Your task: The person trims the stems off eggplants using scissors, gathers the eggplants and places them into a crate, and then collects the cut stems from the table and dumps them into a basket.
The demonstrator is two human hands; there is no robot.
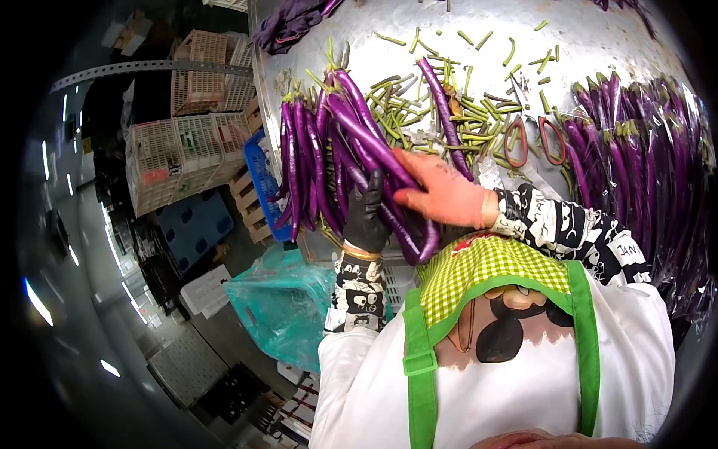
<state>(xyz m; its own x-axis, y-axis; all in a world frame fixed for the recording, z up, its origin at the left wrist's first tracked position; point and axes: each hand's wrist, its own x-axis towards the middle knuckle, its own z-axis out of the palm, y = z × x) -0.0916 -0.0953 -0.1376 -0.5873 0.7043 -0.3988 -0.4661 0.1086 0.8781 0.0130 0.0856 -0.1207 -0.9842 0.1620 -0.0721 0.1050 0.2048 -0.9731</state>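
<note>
Long purple eggplants (366, 135) lie in a slanting bunch between my hands, stems pointing up and left. My left hand (366, 218), in a black glove, is closed round the lower part of this bunch. My right hand (446, 191), in an orange-pink glove, grips an eggplant of the bunch from the right, its fingertips partly hidden. More eggplants (295, 161) lie side by side just left of my left hand. A single eggplant (441, 105) rests beyond my right hand among cut green stem pieces (479, 127). Scissors with red handles (552, 140) lie to the right.
Eggplants packed in clear plastic (636, 157) are stacked on the right of the metal table (359, 63). A dark purple cloth (288, 26) lies at the far left corner. Off the left edge stand a blue crate (260, 176), pale plastic crates (187, 150) and a teal plastic-covered container (277, 299).
</note>
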